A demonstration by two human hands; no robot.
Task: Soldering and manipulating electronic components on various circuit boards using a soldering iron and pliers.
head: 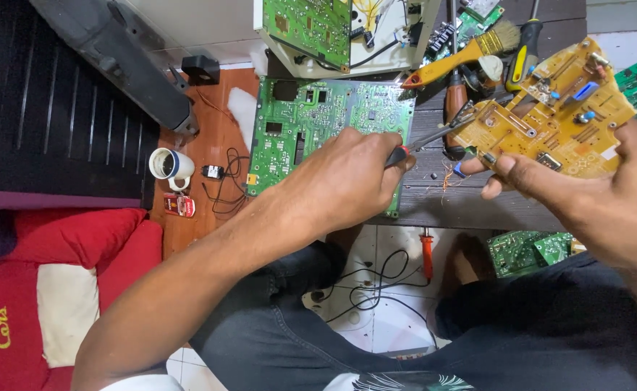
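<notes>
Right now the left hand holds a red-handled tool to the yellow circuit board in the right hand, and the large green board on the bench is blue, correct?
One error: the large circuit board on the bench is green, not blue, as the head view shows. The rest stands: left hand, red-handled tool, yellow circuit board, right hand.

Soft, even light is filling the scene, quite bright, with no hard glare. The left hand [347,177] is casting only a weak shadow at 6 o'clock. Edges are bending slightly at 3 and 9 o'clock. The near forearms are looking a little soft.
</notes>
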